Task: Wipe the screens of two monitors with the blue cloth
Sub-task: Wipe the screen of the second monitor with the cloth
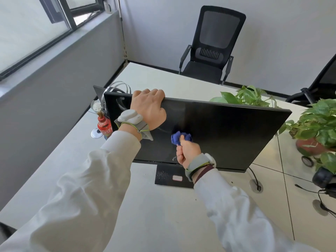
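White office desk [145, 206], corner of a grey-walled room by a window [27, 30]. Blue cloth [179, 138] was bunched into a wad and pressed on the dark screen of the monitor [227, 131], low and left of centre. Right hand [188, 152] gripped the cloth, fingers curled tight round it. Left hand [148, 106] held the monitor's top edge near its left corner, fingers hooked over the back, thumb on the front. Monitor stood on its black base [163, 176], tilted. Second monitor: could not tell for sure; a dark panel corner showed behind the left end.

Red bottle [104, 125] stood just beside the monitor's left edge. Potted plant [316, 124] at the right end, headset [322, 177] below it, black mesh chair [212, 44] behind the desk.

Risks, as a judgement: the wad gave little contact, so strokes would likely leave streaks or missed strips. Hard pressure could rock or slide the monitor if the left grip loosened. A swing of the panel could knock the bottle over. The left wrist device lay close to the screen and could scrape it.
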